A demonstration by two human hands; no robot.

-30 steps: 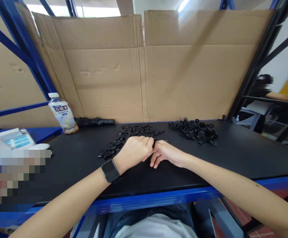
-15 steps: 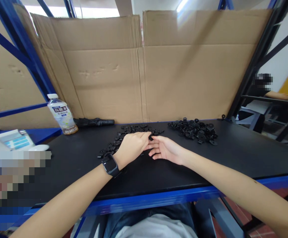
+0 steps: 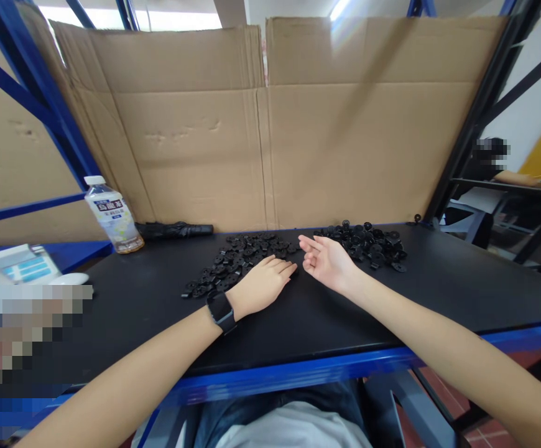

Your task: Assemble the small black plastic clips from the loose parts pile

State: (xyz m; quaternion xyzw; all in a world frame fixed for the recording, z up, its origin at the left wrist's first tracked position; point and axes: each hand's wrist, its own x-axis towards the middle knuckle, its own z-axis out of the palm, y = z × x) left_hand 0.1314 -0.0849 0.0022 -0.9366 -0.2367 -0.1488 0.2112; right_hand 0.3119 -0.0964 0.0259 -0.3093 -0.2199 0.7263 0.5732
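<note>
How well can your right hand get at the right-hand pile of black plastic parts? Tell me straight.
Probably well: the right hand lies open, palm up, just before the pile of black plastic parts, its fingers close to the pile's edge, and nothing appears to stand between them.

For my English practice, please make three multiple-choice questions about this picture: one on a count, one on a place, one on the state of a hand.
1. How many piles of small parts lie on the table?
A. One
B. Two
C. Five

2. Where is the plastic bottle?
A. Left of the piles
B. Right of the piles
C. Under the table

3. How is the right hand?
A. Closed in a fist
B. Gripping the bottle
C. Open, palm showing

Answers:
1. B: a gap separates two piles.
2. A: it stands past the piles' left end.
3. C: the fingers are spread.
</note>
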